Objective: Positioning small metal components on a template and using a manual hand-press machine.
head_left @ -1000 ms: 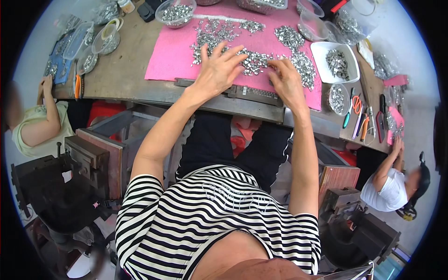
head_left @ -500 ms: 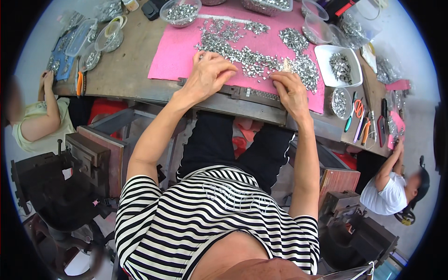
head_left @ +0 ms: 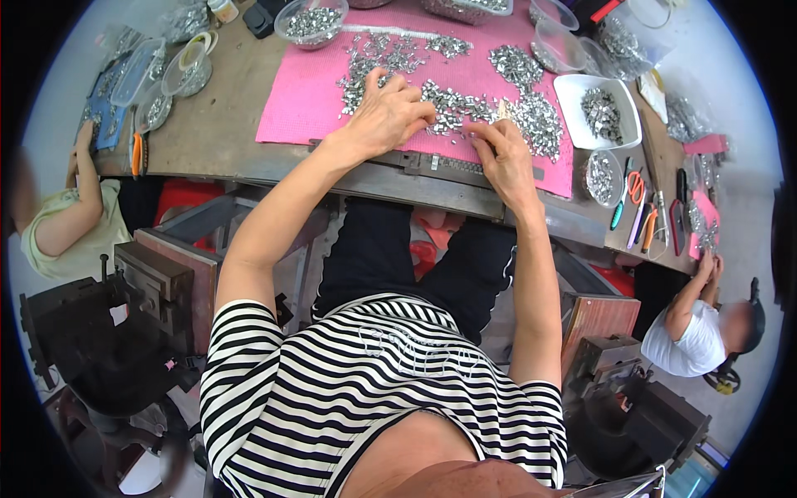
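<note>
Small shiny metal pieces [head_left: 454,106] lie in loose heaps on a pink mat [head_left: 290,108]. My left hand [head_left: 383,116] is over the heap's near left part, fingers curled, thumb and forefinger closed together; what lies between them is hidden. To the right, my right hand [head_left: 506,162] has its thumb and forefinger drawn into a pinch at the near edge of the pieces. Whatever it holds is too small to name. Just below both hands, a narrow metal bar [head_left: 415,163] runs along the table's front edge, with a row of small pieces in its right part.
A white tray [head_left: 567,104] and a clear bowl [head_left: 599,177] with metal pieces stand at right, beside pliers [head_left: 649,228] and scissors [head_left: 636,187]. Another bowl [head_left: 311,37] is at the mat's far left. Co-workers sit at both sides, near dark machines [head_left: 108,332].
My left hand has shifted right and slightly farther over the pieces. My right hand has moved a little left, bringing the two hands' fingertips closer together.
</note>
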A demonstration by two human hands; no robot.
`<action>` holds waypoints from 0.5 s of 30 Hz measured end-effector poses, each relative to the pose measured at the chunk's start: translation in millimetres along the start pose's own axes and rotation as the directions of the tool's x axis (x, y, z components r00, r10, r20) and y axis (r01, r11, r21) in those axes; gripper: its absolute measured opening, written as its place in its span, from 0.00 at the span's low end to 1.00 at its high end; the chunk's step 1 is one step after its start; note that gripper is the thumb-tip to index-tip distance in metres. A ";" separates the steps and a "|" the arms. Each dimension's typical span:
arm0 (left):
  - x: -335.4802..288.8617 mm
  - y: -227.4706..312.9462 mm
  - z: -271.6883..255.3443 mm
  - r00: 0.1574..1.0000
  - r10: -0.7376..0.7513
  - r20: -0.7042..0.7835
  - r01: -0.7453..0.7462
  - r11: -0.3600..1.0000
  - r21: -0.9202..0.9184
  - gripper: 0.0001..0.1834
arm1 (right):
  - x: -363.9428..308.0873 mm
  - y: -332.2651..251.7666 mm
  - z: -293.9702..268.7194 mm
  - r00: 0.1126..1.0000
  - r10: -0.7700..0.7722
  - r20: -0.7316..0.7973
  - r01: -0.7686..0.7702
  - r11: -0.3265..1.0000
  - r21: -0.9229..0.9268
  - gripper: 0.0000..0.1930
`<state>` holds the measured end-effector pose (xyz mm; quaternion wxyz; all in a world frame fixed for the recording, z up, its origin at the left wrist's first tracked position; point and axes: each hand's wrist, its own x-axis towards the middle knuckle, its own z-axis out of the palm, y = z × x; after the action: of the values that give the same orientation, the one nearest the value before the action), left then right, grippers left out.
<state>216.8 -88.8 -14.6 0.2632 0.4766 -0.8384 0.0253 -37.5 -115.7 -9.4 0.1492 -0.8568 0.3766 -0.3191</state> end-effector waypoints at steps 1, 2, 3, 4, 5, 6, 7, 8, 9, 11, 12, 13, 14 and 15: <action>0.8 -0.5 0.6 1.000 0.001 0.001 -0.001 1.000 0.000 0.05 | 1.2 0.4 1.2 1.000 -0.015 0.010 0.015 0.999 -0.032 0.08; 0.9 -1.2 1.2 1.000 0.003 0.005 -0.003 1.000 -0.001 0.05 | 2.3 0.7 1.9 1.000 -0.016 0.011 0.016 0.999 -0.031 0.08; 0.7 -1.5 1.1 1.000 0.005 0.009 -0.005 1.000 -0.002 0.04 | 3.1 1.0 2.4 1.000 -0.021 0.022 0.022 0.998 -0.053 0.07; 0.3 -2.0 0.3 1.000 0.004 0.009 -0.004 1.000 0.000 0.04 | 4.1 1.1 3.0 0.999 -0.026 0.033 0.029 0.997 -0.075 0.06; 1.2 -1.4 -0.7 0.999 -0.016 0.035 0.017 0.999 -0.028 0.04 | 4.8 2.0 3.1 0.999 -0.027 0.033 0.029 0.997 -0.076 0.06; 1.9 -0.9 -1.7 0.998 -0.035 0.061 0.039 0.998 -0.055 0.04 | 5.5 2.9 3.4 0.999 -0.023 0.035 0.026 0.996 -0.081 0.05; 1.5 -1.2 -3.1 0.998 -0.036 0.060 0.039 0.998 -0.055 0.04 | 5.8 3.6 3.4 0.999 -0.020 0.037 0.023 0.996 -0.086 0.04; -0.5 -2.4 -5.0 0.994 -0.060 0.087 0.068 0.994 -0.083 0.04 | 6.0 2.4 3.5 0.999 -0.020 0.037 0.023 0.996 -0.085 0.04; -1.9 -2.7 -6.1 0.990 -0.084 0.115 0.096 0.989 -0.109 0.04 | 6.4 0.4 3.4 0.998 0.039 0.054 -0.039 0.999 -0.002 0.04; -4.8 1.7 -8.1 0.991 -0.095 0.095 0.106 0.987 -0.121 0.04 | 6.5 0.2 5.1 0.993 0.095 0.076 -0.101 0.991 0.082 0.04; -6.0 3.1 -8.9 0.992 -0.106 0.074 0.115 0.984 -0.133 0.04 | 6.5 2.4 7.7 0.994 0.089 0.065 -0.093 0.994 0.055 0.04; -7.5 2.4 -8.4 0.992 -0.106 0.074 0.115 0.984 -0.134 0.04 | 6.3 3.5 9.1 0.995 0.083 0.055 -0.084 0.996 0.029 0.04; -10.3 0.6 -7.8 0.992 -0.111 0.063 0.119 0.983 -0.141 0.04 | 6.5 2.6 9.1 0.995 0.080 0.056 -0.082 0.996 0.030 0.04; -12.3 -0.6 -7.4 0.992 -0.117 0.052 0.123 0.981 -0.149 0.04 | 6.1 1.0 8.5 0.995 0.079 0.058 -0.082 0.995 0.054 0.04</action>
<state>225.4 -77.3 -14.1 0.2819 0.5053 -0.8130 -0.0649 -29.3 -120.8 -13.6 0.1964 -0.8449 0.3976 -0.2991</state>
